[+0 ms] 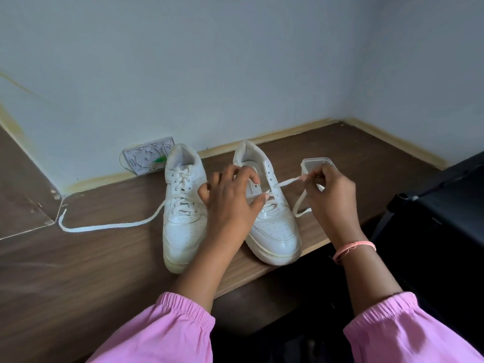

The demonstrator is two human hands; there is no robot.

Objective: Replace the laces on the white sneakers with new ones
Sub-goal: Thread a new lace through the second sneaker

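I am watching the left hand (pixel 230 197) resting curled on the right-hand white leather sneaker (pixel 269 205), its fingers pinching a lace crossing there. The right hand (pixel 327 195) is pinching the flat white lace (pixel 288 182) end, fingers clamped, beside that sneaker on the brown wooden worktop (pixel 104 258).

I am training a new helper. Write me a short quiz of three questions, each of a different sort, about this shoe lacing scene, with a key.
1. True or false: the right hand pinches the lace of the right sneaker.
2. Which sneaker is laced further up? A) left sneaker B) right sneaker
3. Fill in: the long loose lace on the wooden tabletop trails from the ____ sneaker.

Key
1. True; the left hand rests on that same sneaker.
2. A
3. left
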